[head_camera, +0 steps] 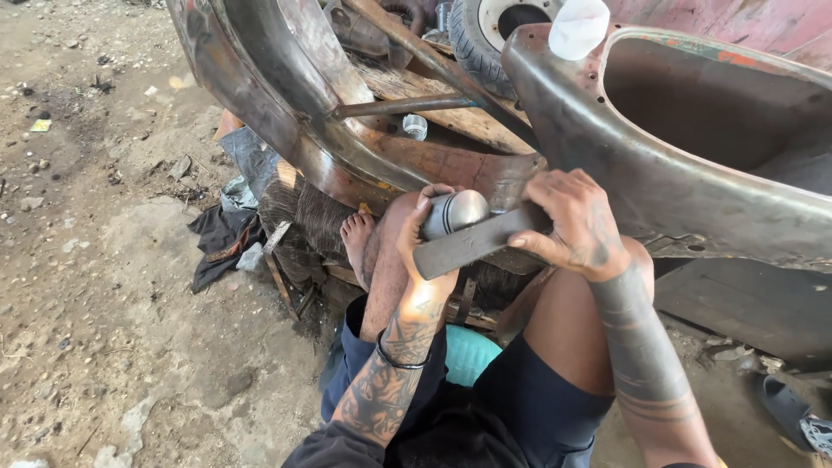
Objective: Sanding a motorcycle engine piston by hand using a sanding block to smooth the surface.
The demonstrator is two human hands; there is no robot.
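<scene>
Outdoor work area; ground (113, 286) is packed dirt with scattered stones and debris. Person seated low, knees raised, bare foot (356, 236) resting on a cloth-covered wooden support (299, 225). Left hand (427, 247) closed around a short silvery metal cylinder (454, 212), fingers wrapped over its near side. Right hand (576, 221) gripping the upper end of a flat dark metal bar (472, 243), which lies slantwise across and touches the cylinder. Both held just against the rusted curved vehicle body panel (659, 186). Dark rags (221, 238) lie on the dirt at left. Tyre (477, 35) behind the panel; white plastic container (576, 26) on the panel's top edge.
</scene>
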